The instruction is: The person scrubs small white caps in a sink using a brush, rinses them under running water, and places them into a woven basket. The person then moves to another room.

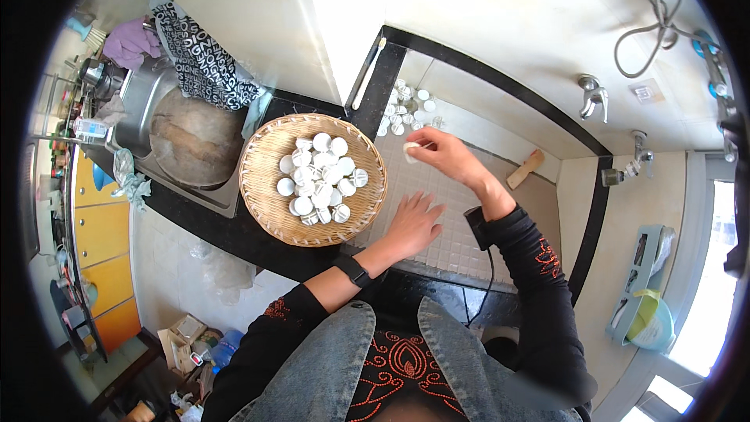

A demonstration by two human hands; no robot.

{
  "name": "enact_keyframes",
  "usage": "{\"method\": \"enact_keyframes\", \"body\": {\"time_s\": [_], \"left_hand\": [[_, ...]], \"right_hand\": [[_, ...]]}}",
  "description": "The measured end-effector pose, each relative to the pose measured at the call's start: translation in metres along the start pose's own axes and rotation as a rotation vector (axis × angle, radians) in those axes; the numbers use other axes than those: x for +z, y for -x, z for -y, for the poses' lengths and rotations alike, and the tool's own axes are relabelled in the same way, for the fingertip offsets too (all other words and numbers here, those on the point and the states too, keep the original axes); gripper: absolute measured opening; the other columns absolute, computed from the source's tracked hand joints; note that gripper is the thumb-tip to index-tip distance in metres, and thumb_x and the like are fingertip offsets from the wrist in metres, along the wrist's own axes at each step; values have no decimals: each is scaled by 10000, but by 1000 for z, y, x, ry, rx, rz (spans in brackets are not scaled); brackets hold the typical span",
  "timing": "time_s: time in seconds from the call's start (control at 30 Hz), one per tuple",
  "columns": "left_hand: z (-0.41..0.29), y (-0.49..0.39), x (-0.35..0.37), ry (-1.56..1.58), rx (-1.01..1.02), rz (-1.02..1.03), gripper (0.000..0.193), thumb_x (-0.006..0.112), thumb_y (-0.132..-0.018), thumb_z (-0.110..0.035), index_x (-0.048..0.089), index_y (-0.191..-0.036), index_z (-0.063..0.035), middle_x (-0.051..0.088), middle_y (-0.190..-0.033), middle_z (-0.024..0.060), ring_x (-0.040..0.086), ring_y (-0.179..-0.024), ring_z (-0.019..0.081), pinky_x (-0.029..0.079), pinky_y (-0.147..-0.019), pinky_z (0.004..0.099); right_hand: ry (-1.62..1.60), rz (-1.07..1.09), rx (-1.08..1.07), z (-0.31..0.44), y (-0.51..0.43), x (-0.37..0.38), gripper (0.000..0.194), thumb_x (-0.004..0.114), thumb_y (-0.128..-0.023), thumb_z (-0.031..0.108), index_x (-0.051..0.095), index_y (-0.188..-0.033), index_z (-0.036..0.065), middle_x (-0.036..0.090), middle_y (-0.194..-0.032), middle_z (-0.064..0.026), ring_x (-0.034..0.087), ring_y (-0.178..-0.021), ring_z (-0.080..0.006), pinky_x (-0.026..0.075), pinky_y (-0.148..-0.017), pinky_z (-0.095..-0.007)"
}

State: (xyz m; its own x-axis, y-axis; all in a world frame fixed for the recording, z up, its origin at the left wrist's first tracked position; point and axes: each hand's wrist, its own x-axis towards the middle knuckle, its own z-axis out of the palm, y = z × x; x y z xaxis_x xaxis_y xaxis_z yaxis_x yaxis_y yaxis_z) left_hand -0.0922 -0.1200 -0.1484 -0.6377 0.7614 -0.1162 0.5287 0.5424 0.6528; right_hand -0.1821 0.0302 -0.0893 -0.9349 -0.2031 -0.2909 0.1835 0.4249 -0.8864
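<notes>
My right hand (448, 155) pinches a small white round piece (412, 152) between thumb and fingertips above the tiled basin floor (463, 228). Lower and to the left, my left hand (413, 225) is spread palm down over the tiles, holding nothing. Many similar white pieces (404, 108) lie loose in the basin's far left corner, just beyond my right hand. A round woven basket (266, 193) stands left of the basin. Piled inside it are white disc-shaped pieces (322, 179), some showing pale lines on their sides. Their material is hard to tell.
A steel sink (137, 111) with a round board (199, 140) sits left of the basket. A toothbrush (369, 73) lies on the black ledge (378, 88). At the basin's right are a scrubbing brush (525, 169) and wall taps (593, 97). A black cord (491, 281) crosses the front edge.
</notes>
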Motion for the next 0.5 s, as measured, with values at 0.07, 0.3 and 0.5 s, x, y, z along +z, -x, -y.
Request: {"method": "enact_keyframes", "body": {"time_s": [0.07, 0.3, 0.5], "left_hand": [[-4, -3, -7, -10, 40, -40, 455, 598, -826, -258, 506, -1248, -115, 415, -1343, 182, 355, -1262, 398, 290, -1011, 548], [-26, -2, -40, 70, 166, -140, 447, 580, -847, -259, 500, -1256, -97, 430, -1331, 192, 345, -1276, 385, 287, -1017, 535], [-51, -3, -69, 160, 270, -178, 432, 585, -845, -257, 512, -1236, -88, 449, -1310, 188, 373, -1253, 385, 321, -1009, 484]], "right_hand": [[-64, 16, -18, 31, 6, 12, 320, 611, -878, 252, 587, -1131, 58, 624, -1009, -78, 591, -882, -142, 479, -756, -274], [198, -140, -140, 100, 40, -31, 327, 621, -873, 201, 583, -1166, 61, 636, -1046, -64, 576, -905, -118, 479, -783, -265], [349, -199, -54, 147, 87, -84, 331, 604, -885, 191, 568, -1187, 60, 626, -1032, -18, 525, -833, -72, 451, -747, -221]]}}
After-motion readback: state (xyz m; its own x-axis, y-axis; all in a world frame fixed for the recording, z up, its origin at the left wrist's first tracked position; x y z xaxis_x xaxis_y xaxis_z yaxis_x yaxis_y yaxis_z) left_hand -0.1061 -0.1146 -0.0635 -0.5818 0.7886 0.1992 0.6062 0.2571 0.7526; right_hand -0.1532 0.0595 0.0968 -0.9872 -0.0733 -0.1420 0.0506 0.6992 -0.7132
